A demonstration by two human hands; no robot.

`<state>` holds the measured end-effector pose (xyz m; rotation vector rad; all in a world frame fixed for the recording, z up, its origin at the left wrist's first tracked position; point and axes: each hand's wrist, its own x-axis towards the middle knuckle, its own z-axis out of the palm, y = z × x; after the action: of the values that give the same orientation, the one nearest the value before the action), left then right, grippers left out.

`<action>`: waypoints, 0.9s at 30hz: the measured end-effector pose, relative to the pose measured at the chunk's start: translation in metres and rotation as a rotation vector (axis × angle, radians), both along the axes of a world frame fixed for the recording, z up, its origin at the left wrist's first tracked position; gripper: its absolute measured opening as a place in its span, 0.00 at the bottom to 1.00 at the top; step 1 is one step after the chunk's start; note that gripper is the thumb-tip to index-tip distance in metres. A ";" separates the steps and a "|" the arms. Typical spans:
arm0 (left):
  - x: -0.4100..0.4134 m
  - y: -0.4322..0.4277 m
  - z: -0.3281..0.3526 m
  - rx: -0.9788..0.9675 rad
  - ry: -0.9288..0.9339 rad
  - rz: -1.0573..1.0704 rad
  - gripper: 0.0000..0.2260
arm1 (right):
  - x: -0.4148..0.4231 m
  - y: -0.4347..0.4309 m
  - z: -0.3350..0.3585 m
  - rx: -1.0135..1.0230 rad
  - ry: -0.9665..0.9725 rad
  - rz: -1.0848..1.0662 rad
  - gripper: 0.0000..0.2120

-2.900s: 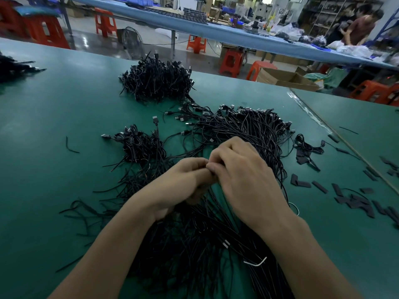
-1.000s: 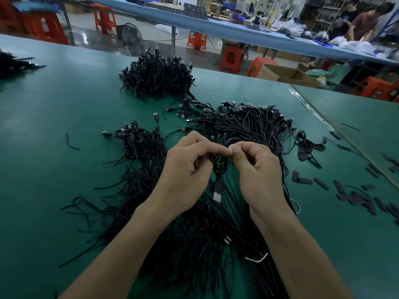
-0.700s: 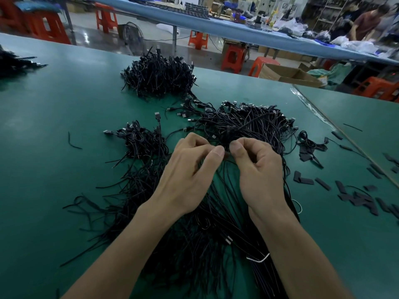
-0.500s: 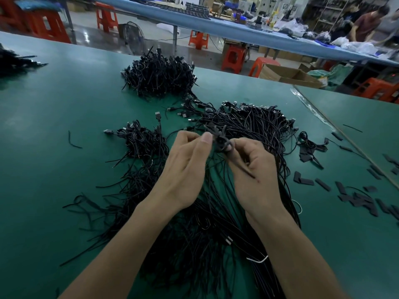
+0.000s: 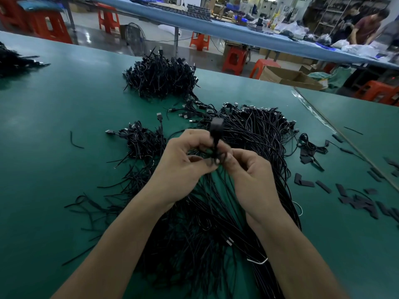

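Above a big loose heap of black cables [image 5: 254, 134] on the green table [image 5: 64, 100], both hands work on one small coiled black cable [image 5: 216, 134]. My left hand [image 5: 183, 167] pinches the coil from the left, thumb and fingers curled round it. From the right, my right hand [image 5: 250, 175] pinches the same coil at its lower part. The cable's plug end sticks up, blurred, above the fingers. How the coil is tied is hidden by the fingers.
A pile of bundled cables [image 5: 159, 76] lies at the back, a smaller pile [image 5: 142, 141] to the left. Black strips [image 5: 345, 190] are scattered at the right. Beyond the table edge are red stools [image 5: 235, 59], a cardboard box [image 5: 289, 78] and people at a far bench [image 5: 367, 26].
The hands have lifted from the heap and brought up a coiled cable. Its plug end has swung from hanging below the fingers to pointing up above them.
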<state>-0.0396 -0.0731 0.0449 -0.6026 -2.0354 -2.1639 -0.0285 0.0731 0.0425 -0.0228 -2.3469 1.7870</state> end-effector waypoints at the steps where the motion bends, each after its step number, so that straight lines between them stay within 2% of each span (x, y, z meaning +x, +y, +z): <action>1: 0.000 0.000 0.001 -0.029 -0.014 -0.009 0.25 | -0.001 0.001 0.000 0.006 -0.002 -0.031 0.06; 4: 0.001 0.003 0.001 -0.151 -0.041 0.002 0.30 | -0.005 0.007 0.001 0.029 0.016 -0.130 0.07; 7: 0.002 0.009 0.000 -0.277 -0.043 0.034 0.28 | -0.004 0.008 0.004 0.086 0.119 -0.193 0.05; 9: 0.001 0.012 -0.004 -0.395 -0.027 0.065 0.22 | -0.001 0.005 0.006 0.107 0.167 -0.179 0.07; 11: -0.003 0.014 -0.010 -0.444 -0.082 0.080 0.12 | 0.002 0.001 0.007 0.141 0.182 -0.136 0.07; 15: -0.004 0.013 -0.012 -0.346 -0.128 0.101 0.11 | 0.004 -0.003 0.009 0.156 0.196 -0.061 0.07; 19: -0.008 0.010 -0.010 -0.047 -0.330 0.117 0.15 | 0.006 -0.004 0.010 0.185 0.184 0.017 0.06; 22: -0.011 0.010 -0.008 -0.076 -0.376 0.108 0.15 | 0.006 -0.003 0.013 0.232 0.162 0.035 0.05; 25: -0.007 0.009 -0.006 -0.048 -0.390 0.035 0.19 | 0.006 0.001 0.016 0.242 0.129 0.047 0.04; 27: -0.003 0.007 -0.008 -0.067 -0.341 0.016 0.25 | 0.007 0.002 0.016 0.180 0.050 0.072 0.05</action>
<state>-0.0427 -0.0657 0.0374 -0.2321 -2.2712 -2.3305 -0.0217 0.0754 0.0584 0.1324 -2.4920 1.5798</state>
